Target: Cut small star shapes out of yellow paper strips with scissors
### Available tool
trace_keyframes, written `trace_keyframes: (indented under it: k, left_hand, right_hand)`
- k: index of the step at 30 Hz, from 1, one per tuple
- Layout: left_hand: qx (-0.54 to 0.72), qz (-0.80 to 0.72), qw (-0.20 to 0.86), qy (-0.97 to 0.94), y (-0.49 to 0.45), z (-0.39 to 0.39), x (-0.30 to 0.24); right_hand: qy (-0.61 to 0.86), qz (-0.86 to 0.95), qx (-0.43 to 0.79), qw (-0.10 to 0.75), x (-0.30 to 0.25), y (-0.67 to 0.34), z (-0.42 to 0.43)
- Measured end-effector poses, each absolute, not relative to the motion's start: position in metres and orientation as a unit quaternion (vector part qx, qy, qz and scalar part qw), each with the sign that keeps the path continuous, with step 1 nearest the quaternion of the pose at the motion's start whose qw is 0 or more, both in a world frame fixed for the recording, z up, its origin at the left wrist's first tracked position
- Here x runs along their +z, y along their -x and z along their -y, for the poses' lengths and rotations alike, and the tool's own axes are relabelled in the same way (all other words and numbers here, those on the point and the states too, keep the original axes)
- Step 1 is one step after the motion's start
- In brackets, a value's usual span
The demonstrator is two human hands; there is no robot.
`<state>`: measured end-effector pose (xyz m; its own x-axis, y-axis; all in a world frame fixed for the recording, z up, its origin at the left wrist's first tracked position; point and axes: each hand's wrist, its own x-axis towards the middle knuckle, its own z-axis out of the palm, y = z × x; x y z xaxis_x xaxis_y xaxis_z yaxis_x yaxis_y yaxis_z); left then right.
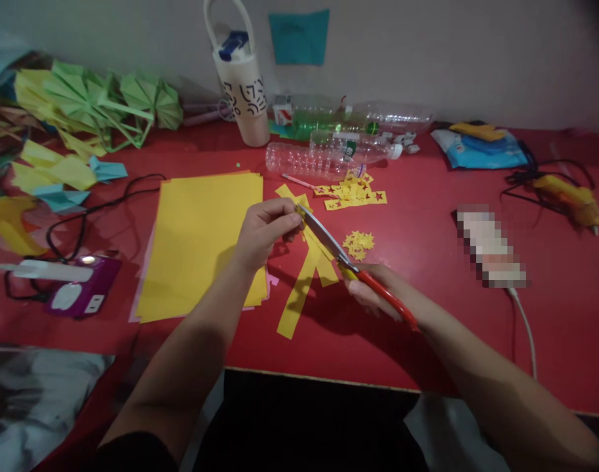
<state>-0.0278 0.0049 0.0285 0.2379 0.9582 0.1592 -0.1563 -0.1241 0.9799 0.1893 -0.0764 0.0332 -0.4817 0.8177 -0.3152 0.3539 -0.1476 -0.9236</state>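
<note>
Left of centre on the red tabletop (427, 196), a stack of rectangular yellow paper sheets (206, 242) is laid. By the left hand (266, 231), fingertips pressed together, a tiny yellow paper scrap (298, 208) seems pinched at the blade tips; flat yellow paper strips (299, 303) are spread below. Long steel scissors with red handles (349, 263) are gripped by the right hand (371, 292), near piled small yellow paper stars (359, 244). Fingertips could be nicked if blades are closed too close; the scrap could be miscut by a slip.

Left grip (266, 229) in a pinch, right grip (371, 297) curled, both bare forearms (201, 334) angled forward and inward.
</note>
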Motion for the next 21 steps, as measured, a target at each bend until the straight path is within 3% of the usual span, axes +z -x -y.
trace_keyframes:
  k: [21]
  left_hand:
    - [0.506, -0.346, 0.521, -0.594, 0.0273, -0.0061, 0.0256]
  right_hand:
    - [0.51, 0.587, 0.602, 0.18, 0.0261, -0.1864, 0.078]
